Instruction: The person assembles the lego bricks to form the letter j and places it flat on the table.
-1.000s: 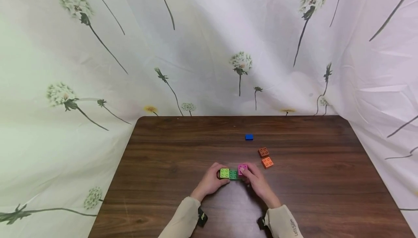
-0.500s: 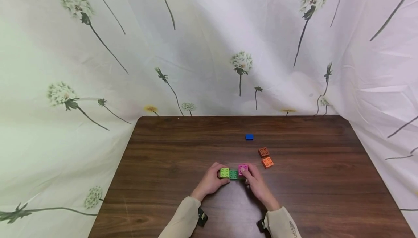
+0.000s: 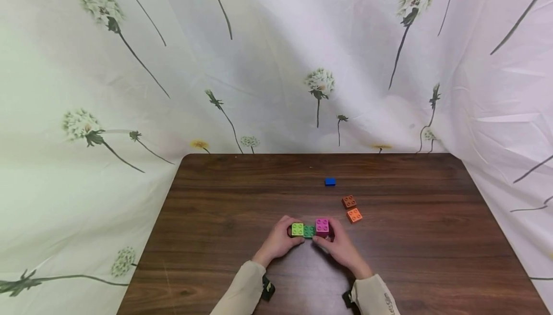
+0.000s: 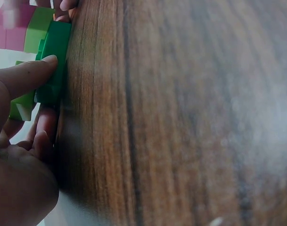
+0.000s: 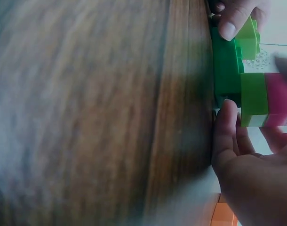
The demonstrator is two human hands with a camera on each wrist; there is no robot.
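Brown table (image 3: pixel 237 199): my left hand (image 3: pixel 278 241) pinches the long green block (image 3: pixel 308 231), lying left to right. My right hand (image 3: pixel 341 247) is nearer the pink block (image 3: pixel 321 224); I can't tell its grip.

blue brick (image 3: pixel 330 182), brown brick (image 3: pixel 349 202) beside orange brick (image 3: pixel 354 215), wood-grain table (image 3: pixel 237 199), flower-print cloth (image 3: pixel 268 65)

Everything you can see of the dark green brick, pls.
The dark green brick is an elongated, smooth-sided toy building brick, plastic-looking, round studs on top; four show in the head view. It lies flat, studs up, apparently on the wooden tabletop, lengthwise left to right. One light green brick sits on its left end; another, topped by pink, on its right. The left hand presses a thumb to its near side; a right-hand fingertip appears to touch its right end.
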